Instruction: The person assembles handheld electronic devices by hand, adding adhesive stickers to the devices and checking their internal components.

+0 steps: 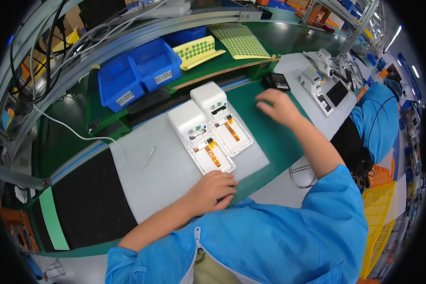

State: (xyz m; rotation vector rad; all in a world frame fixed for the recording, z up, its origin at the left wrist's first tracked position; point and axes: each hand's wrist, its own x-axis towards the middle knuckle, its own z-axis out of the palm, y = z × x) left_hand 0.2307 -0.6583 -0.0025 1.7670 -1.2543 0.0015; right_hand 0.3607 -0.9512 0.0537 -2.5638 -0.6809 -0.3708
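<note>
Two white plastic device housings lie side by side on a grey mat (149, 182), their shallow frames pointing toward me. Orange flex cables show inside the frames of the left housing (181, 118) and the right housing (207, 96). My left hand (213, 190) rests at the near end of the left housing, fingers loosely bent and a little apart; whether the fingertips touch its edge is hard to see. Off to the right, my right hand (280, 106) is held over the green bench with fingers stretched out and nothing in them. Just beyond it sits a small black box-shaped device (276, 81).
Blue bins (158, 59) and yellow sheets with green round stickers (239, 40) stand on a raised shelf ahead. A white cable (139, 166) lies across the mat's left side. Further right, similar white devices (312, 80) lie near another person in a blue sleeve (381, 113).
</note>
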